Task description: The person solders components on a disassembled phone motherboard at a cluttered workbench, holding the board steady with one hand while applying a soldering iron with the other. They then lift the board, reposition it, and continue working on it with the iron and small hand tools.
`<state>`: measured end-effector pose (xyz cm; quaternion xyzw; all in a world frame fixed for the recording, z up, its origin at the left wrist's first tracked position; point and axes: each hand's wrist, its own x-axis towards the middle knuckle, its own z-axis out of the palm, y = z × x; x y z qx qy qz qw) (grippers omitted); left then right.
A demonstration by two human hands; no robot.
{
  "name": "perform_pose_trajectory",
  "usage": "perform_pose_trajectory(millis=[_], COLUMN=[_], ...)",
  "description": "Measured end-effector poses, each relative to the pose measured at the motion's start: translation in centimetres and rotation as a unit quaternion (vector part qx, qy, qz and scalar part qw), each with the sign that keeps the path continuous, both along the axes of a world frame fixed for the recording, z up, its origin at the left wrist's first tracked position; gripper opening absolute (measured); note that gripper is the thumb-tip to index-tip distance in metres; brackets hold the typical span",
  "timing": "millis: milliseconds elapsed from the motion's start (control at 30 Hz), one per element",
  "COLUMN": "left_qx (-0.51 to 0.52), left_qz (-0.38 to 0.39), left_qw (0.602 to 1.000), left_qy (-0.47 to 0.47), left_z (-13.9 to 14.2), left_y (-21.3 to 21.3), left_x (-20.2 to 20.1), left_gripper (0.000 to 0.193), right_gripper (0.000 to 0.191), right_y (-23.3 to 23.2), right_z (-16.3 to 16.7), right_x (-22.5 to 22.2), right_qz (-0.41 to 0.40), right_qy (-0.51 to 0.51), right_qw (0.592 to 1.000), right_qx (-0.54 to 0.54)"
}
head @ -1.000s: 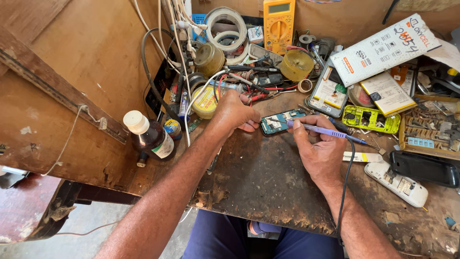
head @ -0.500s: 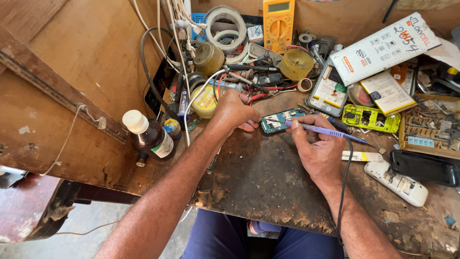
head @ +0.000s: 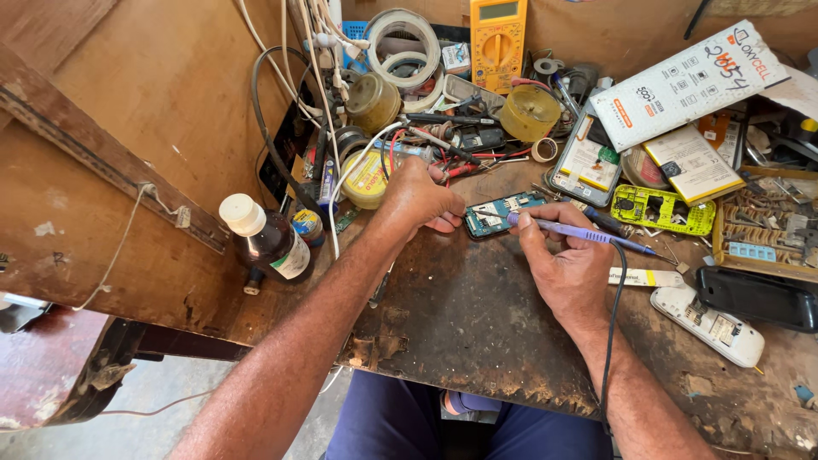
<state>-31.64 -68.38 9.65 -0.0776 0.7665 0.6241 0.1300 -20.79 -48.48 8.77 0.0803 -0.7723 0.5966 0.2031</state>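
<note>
A small teal circuit board from a phone lies on the worn wooden bench. My left hand rests on the board's left end and pins it down with the fingertips. My right hand grips a blue-handled soldering iron like a pen, its tip touching the board's top right part. The iron's dark cable runs back along my right forearm.
A brown bottle with a white cap stands at the left. Behind the board are tape rolls, a yellow multimeter, wires and tools. Right of my hands lie a green phone frame, a white phone shell and a black cover.
The soldering iron's tip has shifted slightly left along the board. My left hand stays on the board's end.
</note>
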Motion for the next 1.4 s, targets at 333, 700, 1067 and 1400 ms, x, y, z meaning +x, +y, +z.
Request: perform_pose_trajectory(millis=[333, 700, 1067, 1400], left_qx=[0.007, 0.002, -0.005, -0.003], left_qz=[-0.009, -0.016, -0.010, -0.007], left_qw=[1.000, 1.000, 1.000, 1.000], left_qy=[0.008, 0.001, 0.003, 0.000], left_z=[-0.2, 0.1, 0.4, 0.4], left_y=[-0.8, -1.4, -1.5, -1.3], left_x=[-0.7, -1.4, -1.8, -2.4], left_gripper=[0.058, 0.061, 0.060, 0.061], right_gripper=[0.012, 0.009, 0.010, 0.010], right_y=[-0.7, -1.3, -1.5, -1.2], right_z=[-0.1, -0.1, 0.2, 0.1], right_x=[-0.7, -1.2, -1.8, -2.4], right_qz=[-0.008, -0.002, 0.009, 0.001], right_qy=[0.006, 0.011, 0.009, 0.000], right_qw=[1.000, 1.000, 1.000, 1.000], right_qx=[0.016, 0.021, -0.008, 0.001])
